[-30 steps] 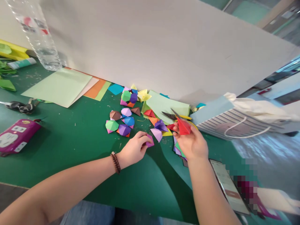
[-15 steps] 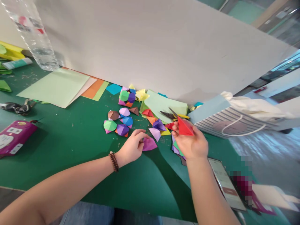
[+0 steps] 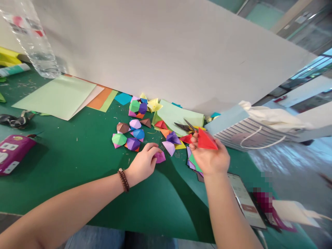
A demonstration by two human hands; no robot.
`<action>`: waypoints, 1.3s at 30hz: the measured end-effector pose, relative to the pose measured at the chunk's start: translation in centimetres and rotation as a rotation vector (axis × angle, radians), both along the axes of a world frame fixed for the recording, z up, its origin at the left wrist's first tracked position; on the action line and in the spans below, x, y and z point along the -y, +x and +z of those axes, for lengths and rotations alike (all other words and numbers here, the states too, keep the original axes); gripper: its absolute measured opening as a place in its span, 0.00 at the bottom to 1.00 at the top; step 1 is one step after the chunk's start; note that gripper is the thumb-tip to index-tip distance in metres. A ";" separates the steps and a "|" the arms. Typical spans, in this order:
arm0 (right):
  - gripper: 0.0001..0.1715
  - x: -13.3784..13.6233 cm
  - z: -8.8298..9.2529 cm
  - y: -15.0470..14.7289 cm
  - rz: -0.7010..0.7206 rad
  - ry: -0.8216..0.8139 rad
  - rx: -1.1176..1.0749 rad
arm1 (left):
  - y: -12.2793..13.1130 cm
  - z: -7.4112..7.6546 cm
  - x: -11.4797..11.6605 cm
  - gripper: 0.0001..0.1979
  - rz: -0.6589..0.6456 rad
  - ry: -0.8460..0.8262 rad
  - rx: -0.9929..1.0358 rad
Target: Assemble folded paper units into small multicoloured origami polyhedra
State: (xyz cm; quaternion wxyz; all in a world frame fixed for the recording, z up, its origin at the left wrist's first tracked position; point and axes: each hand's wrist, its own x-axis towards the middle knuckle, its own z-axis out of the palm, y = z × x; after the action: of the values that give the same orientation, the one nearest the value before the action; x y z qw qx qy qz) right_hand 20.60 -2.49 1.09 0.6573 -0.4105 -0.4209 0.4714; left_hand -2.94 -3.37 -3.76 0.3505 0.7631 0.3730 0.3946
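Note:
Low over the green table, my left hand (image 3: 143,161) is closed on a magenta folded paper piece (image 3: 160,157), and its fingers cover part of it. My right hand (image 3: 213,159) is turned palm up and grips a red folded paper piece (image 3: 206,139) between thumb and fingers. Between the hands lie a purple folded piece (image 3: 173,137) and a lilac one (image 3: 169,148). Dark-bladed scissors (image 3: 183,127) rest just behind my right hand, their handles partly hidden. Left of these sits a cluster of coloured paper shapes, among them a green one (image 3: 119,139).
A striped paper bag (image 3: 233,133) stands at the right, near a phone (image 3: 245,197). Paper sheets (image 3: 57,95) and a water bottle (image 3: 38,52) are at the back left. A purple box-like object (image 3: 17,152) lies far left. A pale partition (image 3: 145,52) rises behind.
The magenta piece has shifted further under my left fingers, so less of it shows. The red piece has tilted slightly in my right hand. The whole view has moved a little to the right.

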 end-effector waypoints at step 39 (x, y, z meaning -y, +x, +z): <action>0.14 0.0 -0.8 -0.8 0.094 -0.292 -0.004 | -0.2 1.2 0.1 0.20 0.080 0.227 0.216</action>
State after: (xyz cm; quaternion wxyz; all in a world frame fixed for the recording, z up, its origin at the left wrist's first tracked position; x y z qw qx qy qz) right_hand 19.85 -2.45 0.32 0.5687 -0.4808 -0.3650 0.5587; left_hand -3.15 -3.48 -2.53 0.2841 0.7355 0.3160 0.5277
